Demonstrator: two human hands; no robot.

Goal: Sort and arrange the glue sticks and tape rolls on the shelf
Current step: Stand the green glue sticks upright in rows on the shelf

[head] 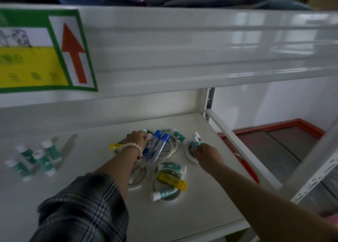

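Gathering glue sticks (pixel 196 142), pinched in right hand (pixel 203 151) at 3 o'clock, left hand (pixel 136 140) grip indiscernible; next, probably transfer to 9 o'clock cluster (pixel 36 157).

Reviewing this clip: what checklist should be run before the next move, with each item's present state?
1. Right hand grips teal glue sticks: ok.
2. Left hand has a hold in the pile: cannot tell.
3. Standing teal group at left stays on end: ok.
4. Tape roll free of sticks: not ok, yellow glue stick lies across it.
5. Blue-capped tubes separated from the pile: not ok.
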